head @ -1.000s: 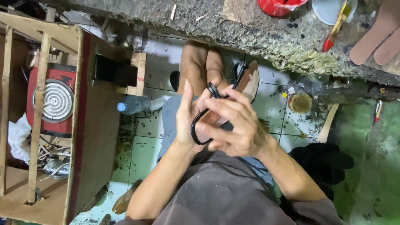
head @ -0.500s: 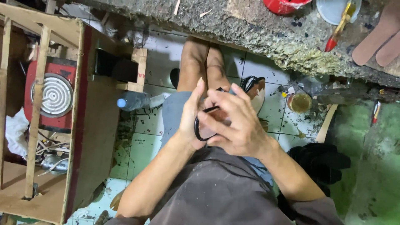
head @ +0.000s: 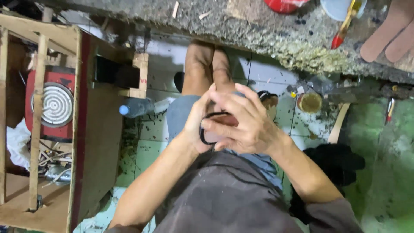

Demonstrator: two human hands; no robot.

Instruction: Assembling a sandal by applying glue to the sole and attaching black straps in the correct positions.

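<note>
Wooden crate-like frame (head: 56, 129) fills the far left of the view, with a red coil hotplate (head: 49, 108) inside it, and everything else sits to its right. Just right of it, the blue-capped plastic bottle (head: 138, 107) lies on the tiled floor. Further right, over the lap, both hands have drawn closer together than a second ago: the right hand (head: 248, 125) now folds its fingers over the brown shoe piece (head: 226, 120), gripping it, while the left hand (head: 194, 125) pinches the black strap loop (head: 206, 133) (the loop looks tighter now).
</note>
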